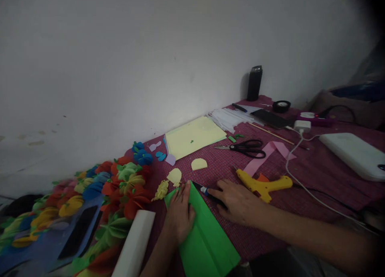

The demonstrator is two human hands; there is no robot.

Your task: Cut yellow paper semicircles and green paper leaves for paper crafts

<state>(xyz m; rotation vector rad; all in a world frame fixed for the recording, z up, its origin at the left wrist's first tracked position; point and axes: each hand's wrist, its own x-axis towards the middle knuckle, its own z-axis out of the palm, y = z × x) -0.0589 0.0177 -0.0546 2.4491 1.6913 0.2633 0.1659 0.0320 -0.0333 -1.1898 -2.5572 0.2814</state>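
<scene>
As the left hand (pixel 179 218), fingers extended, presses a bright green paper sheet (pixel 207 241) at the near edge of the magenta-clothed desk (pixel 216 168), the right hand (pixel 237 200) grips a blue-and-black cutter (pixel 209 193); multicoloured paper flowers (pixel 111 184) look finished, the sheet largely uncut.

Paper flowers (pixel 112 185) left of sheet (pixel 207 239), glue gun (pixel 255 184) right, scissors (pixel 236 147) behind

Dim light shows brightest midway along the wall (pixel 186 84). The bottle (pixel 254 84) has a soft shadow leftward; the top-right corner blackens.
</scene>
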